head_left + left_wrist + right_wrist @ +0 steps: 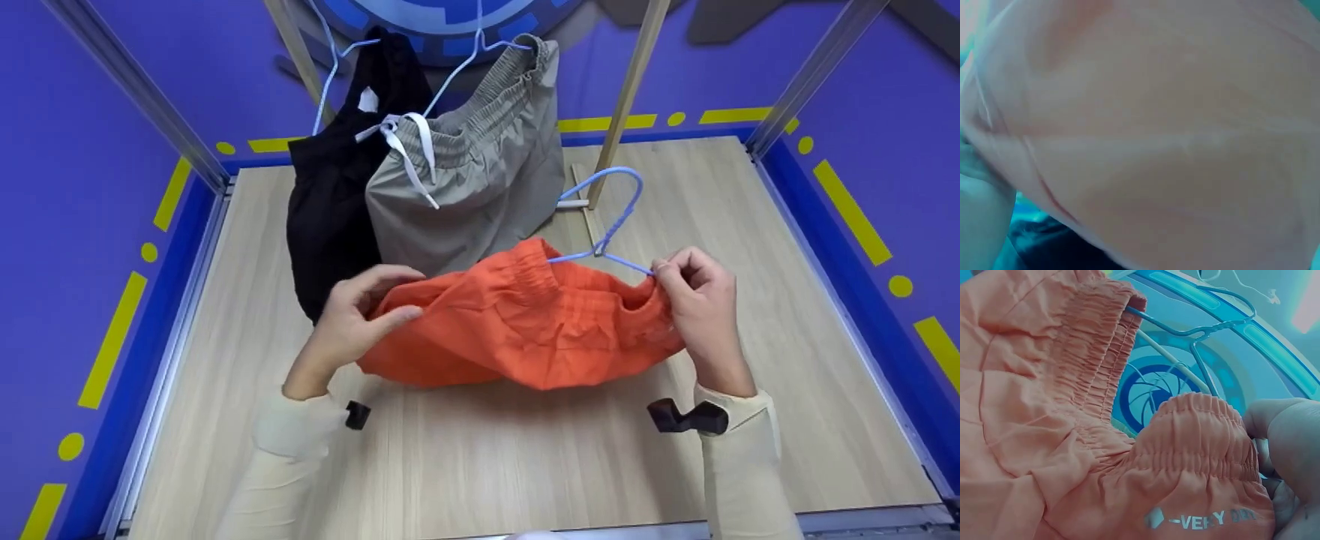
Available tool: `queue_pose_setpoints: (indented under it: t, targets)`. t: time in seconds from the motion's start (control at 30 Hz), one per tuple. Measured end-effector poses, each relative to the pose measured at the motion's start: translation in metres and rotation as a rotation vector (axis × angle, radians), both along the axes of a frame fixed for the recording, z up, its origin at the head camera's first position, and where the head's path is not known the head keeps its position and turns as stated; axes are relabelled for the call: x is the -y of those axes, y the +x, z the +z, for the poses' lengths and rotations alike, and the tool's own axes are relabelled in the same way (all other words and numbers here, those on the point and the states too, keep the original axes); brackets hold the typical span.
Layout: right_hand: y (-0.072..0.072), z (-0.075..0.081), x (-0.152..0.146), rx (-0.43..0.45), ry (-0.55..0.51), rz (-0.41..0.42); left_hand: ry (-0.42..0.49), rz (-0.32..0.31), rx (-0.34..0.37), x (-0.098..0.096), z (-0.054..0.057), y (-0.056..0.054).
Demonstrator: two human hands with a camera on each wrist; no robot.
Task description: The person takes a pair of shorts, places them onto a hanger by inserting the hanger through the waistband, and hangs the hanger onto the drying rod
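Observation:
Orange shorts (525, 330) with a gathered elastic waistband are held up over the table, tilted sideways. A blue wire hanger (600, 251) sits inside the waistband, its hook standing up above it. With thumb and fingers, my right hand (701, 300) pinches the waistband's right end beside the hanger's arm. White lettering on the shorts (1202, 517) shows near that hand in the right wrist view. My left hand (360, 319) curves round the far-left part of the shorts, thumb on the near side. In the left wrist view, pale cloth of the shorts (1157, 112) fills most of the picture.
Grey shorts (465, 180) with a white drawstring and a black garment (334, 210) hang on blue hangers behind. Wooden posts (626, 97) stand at the back on the wooden table (465, 465). Blue panels (75, 187) with yellow marks enclose the sides.

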State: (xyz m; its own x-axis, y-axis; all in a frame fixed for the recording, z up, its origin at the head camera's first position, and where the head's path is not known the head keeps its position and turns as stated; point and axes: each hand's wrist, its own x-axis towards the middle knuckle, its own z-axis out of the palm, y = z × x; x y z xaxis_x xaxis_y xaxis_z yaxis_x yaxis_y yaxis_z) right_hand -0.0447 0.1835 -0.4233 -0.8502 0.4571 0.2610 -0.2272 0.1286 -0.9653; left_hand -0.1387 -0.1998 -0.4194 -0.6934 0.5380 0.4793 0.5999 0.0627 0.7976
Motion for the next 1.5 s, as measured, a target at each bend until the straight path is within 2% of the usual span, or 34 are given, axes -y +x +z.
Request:
queue_pose_setpoints:
  t: [0.07, 0.1, 0.27, 0.37, 0.5, 0.63, 0.73, 0.83, 0.9, 1.0, 1.1, 1.17, 1.33, 1.5]
  targets:
    - [0.000, 0.000, -0.002, -0.002, -0.025, -0.006, 0.057, 0.004, 0.074, 0.006, 0.003, 0.000]
    - [0.001, 0.001, -0.004, -0.003, -0.037, -0.008, 0.075, 0.017, 0.089, 0.009, 0.003, 0.000]
    - [0.003, 0.002, -0.009, -0.009, -0.105, -0.018, 0.166, 0.087, 0.091, 0.021, 0.001, -0.005]
    - [0.004, 0.003, -0.012, -0.025, -0.157, -0.020, 0.187, 0.148, 0.082, 0.027, -0.003, -0.008]
    - [0.006, 0.005, -0.017, -0.046, -0.204, -0.040, 0.130, 0.230, 0.099, 0.034, -0.011, -0.010]
    - [0.008, 0.006, -0.021, -0.044, -0.192, -0.055, 0.019, 0.303, 0.123, 0.035, -0.016, -0.012]
    - [0.008, 0.006, -0.018, -0.027, -0.139, -0.047, -0.080, 0.344, 0.072, 0.030, -0.016, -0.013]
    - [0.008, 0.003, -0.012, 0.004, -0.027, -0.029, -0.109, 0.362, -0.045, 0.017, -0.012, -0.009]
    - [0.007, 0.000, -0.005, 0.014, 0.060, 0.004, -0.097, 0.335, -0.126, 0.005, -0.007, -0.003]
    - [0.004, -0.005, 0.007, 0.018, 0.191, 0.072, -0.120, 0.235, -0.226, -0.016, 0.002, 0.011]
    - [0.000, -0.005, 0.021, 0.012, 0.258, 0.150, -0.199, 0.126, -0.302, -0.033, 0.006, 0.024]
    - [-0.002, -0.003, 0.030, 0.012, 0.280, 0.187, -0.230, 0.072, -0.356, -0.042, 0.007, 0.027]
    - [-0.004, 0.002, 0.045, 0.014, 0.296, 0.245, -0.237, 0.032, -0.468, -0.055, 0.002, 0.029]
    - [-0.003, 0.001, 0.046, 0.028, 0.308, 0.253, -0.258, 0.045, -0.500, -0.056, -0.002, 0.031]
